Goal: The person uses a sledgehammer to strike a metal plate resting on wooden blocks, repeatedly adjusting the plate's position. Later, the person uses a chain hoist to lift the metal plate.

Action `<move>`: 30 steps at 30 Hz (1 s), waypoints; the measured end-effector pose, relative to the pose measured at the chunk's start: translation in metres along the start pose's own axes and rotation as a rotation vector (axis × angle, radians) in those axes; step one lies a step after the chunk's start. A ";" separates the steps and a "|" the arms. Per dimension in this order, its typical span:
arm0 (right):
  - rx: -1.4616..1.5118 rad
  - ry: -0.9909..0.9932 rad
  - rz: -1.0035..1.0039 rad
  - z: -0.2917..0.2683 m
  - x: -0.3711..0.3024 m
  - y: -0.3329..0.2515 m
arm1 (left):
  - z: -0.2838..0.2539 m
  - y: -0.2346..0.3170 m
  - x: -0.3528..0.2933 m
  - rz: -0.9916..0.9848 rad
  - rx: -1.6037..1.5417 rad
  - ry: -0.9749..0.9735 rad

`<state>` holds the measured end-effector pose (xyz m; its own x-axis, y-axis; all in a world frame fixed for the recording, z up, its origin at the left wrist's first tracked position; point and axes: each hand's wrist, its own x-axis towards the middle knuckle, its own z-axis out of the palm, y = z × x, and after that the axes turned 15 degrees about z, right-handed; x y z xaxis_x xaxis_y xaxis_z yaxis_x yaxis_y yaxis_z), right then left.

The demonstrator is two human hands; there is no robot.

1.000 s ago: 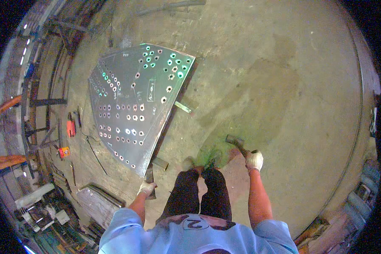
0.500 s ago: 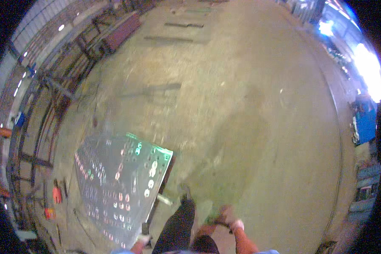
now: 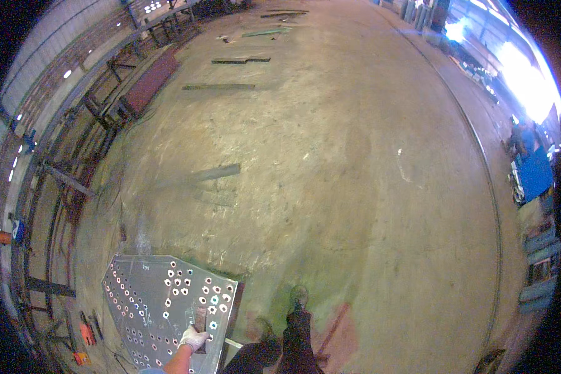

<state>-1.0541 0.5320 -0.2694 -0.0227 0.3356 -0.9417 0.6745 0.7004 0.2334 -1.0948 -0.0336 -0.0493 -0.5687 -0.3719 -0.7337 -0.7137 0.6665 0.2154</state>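
Note:
A shiny steel plate (image 3: 159, 296) full of round holes lies on the concrete floor at the lower left. My left hand (image 3: 193, 340), in a white glove, rests on the plate near its right edge. Its fingers are closed around a short dark bar (image 3: 201, 318) that stands on the plate. My right hand is out of the picture. My dark trouser legs and a shoe (image 3: 299, 298) show to the right of the plate.
Steel racks and frames (image 3: 62, 181) line the left side, with a rusty beam (image 3: 146, 87) beside them. Flat steel strips (image 3: 215, 173) lie on the floor ahead and farther off (image 3: 240, 60). Orange-handled tools (image 3: 86, 333) lie left of the plate. Blue equipment (image 3: 536, 174) stands at the right.
The view has swung upward and out over the floor, so the plate has dropped to the lower left. My right hand with its hammer has left the picture. My left hand is now on the plate.

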 end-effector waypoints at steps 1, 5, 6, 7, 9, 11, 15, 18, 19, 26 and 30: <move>0.029 0.004 0.011 -0.017 -0.004 -0.010 | -0.007 0.017 0.007 0.010 -0.002 -0.006; 0.078 -0.023 0.027 -0.057 -0.022 -0.046 | -0.008 -0.008 0.060 -0.077 0.044 -0.065; 0.085 -0.019 0.049 -0.066 -0.024 -0.042 | -0.003 0.002 0.069 -0.098 0.043 -0.075; 0.087 -0.014 0.072 -0.076 -0.025 -0.037 | -0.007 0.020 0.073 -0.118 0.018 -0.086; 0.078 -0.010 0.121 -0.089 -0.027 -0.028 | -0.021 0.071 0.056 -0.168 -0.039 -0.125; 0.029 -0.020 0.136 -0.090 -0.030 -0.028 | -0.022 0.076 0.060 -0.116 -0.122 -0.012; -0.126 0.001 0.123 -0.096 -0.031 -0.053 | -0.001 0.008 0.101 -0.127 -0.318 0.063; -0.177 0.118 0.161 -0.133 -0.035 -0.085 | 0.009 0.006 0.117 -0.184 -0.419 -0.047; -0.142 0.171 0.114 -0.148 -0.065 -0.135 | 0.005 -0.020 0.118 -0.200 -0.360 0.047; 0.177 0.173 -0.035 -0.248 -0.082 -0.325 | 0.023 -0.061 0.155 -0.296 -0.535 0.120; -0.136 0.342 -0.164 -0.313 -0.078 -0.436 | 0.011 -0.042 0.196 -0.302 -0.665 0.096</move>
<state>-1.5775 0.3974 -0.2218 -0.3815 0.3867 -0.8396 0.5383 0.8314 0.1383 -1.1718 -0.1278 -0.2095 -0.3196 -0.5527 -0.7697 -0.9247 0.0047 0.3806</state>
